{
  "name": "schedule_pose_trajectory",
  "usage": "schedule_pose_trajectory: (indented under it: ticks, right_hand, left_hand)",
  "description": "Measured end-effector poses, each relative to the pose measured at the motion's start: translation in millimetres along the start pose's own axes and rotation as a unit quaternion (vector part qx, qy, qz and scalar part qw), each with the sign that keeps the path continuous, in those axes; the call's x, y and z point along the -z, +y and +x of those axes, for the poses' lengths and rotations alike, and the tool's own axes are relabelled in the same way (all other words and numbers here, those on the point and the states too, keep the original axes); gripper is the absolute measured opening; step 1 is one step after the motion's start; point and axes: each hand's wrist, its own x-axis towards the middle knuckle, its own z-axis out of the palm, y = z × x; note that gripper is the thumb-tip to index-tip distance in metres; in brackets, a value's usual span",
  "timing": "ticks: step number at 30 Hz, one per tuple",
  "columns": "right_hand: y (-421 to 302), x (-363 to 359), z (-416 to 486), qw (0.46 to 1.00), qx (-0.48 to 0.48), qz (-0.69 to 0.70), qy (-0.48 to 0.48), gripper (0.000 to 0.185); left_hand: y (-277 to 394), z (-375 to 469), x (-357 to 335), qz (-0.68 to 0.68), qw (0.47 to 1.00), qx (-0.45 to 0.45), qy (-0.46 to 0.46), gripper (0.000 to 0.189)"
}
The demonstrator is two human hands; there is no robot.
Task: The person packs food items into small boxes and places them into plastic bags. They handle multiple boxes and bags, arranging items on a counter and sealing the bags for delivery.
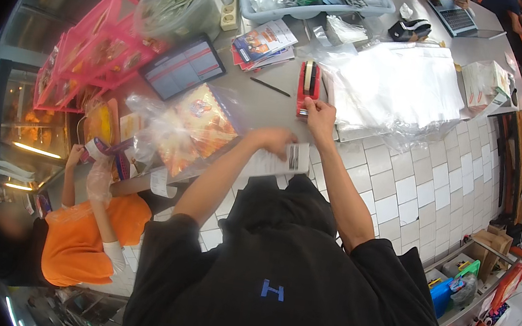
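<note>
My right hand [321, 119] has its thumb and forefinger at the front, cutter end of a red tape dispenser [314, 90]. A tape roll sits in the dispenser; whether a strip end is between my fingers is too small to see. My left hand [274, 142], blurred, grips a white printed paper slip [299, 158] at the table's front edge, close to my body. To the left of that hand lies a patterned, orange-and-yellow package [203, 127] in clear plastic. A dark pen [270, 87] rests left of the dispenser.
Stacked white plastic bags [401, 87] cover the table's right part. Behind are leaflets [265, 43], a tablet [184, 67], a blue tub [313, 7] and a power strip [230, 8]. Pink baskets [101, 50] stand left. A person in orange [91, 234] holds a tape gun [103, 148].
</note>
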Motion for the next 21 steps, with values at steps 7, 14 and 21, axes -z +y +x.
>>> schedule_pose_trajectory:
  ticks: [7, 14, 21]
  right_hand:
    - [-2, 86, -135, 0.972, -0.181, 0.011, -0.151, 0.035]
    - [39, 82, -141, 0.911, -0.307, 0.168, -0.217, 0.032]
    - [12, 99, -169, 0.886, -0.278, 0.321, -0.187, 0.057]
  left_hand:
    - [-36, 50, -3, -0.216, 0.974, -0.061, 0.022, 0.061]
    - [-37, 37, 5, -0.532, 0.831, -0.071, -0.145, 0.051]
    - [-17, 45, -17, -0.559, 0.829, 0.021, 0.028, 0.062]
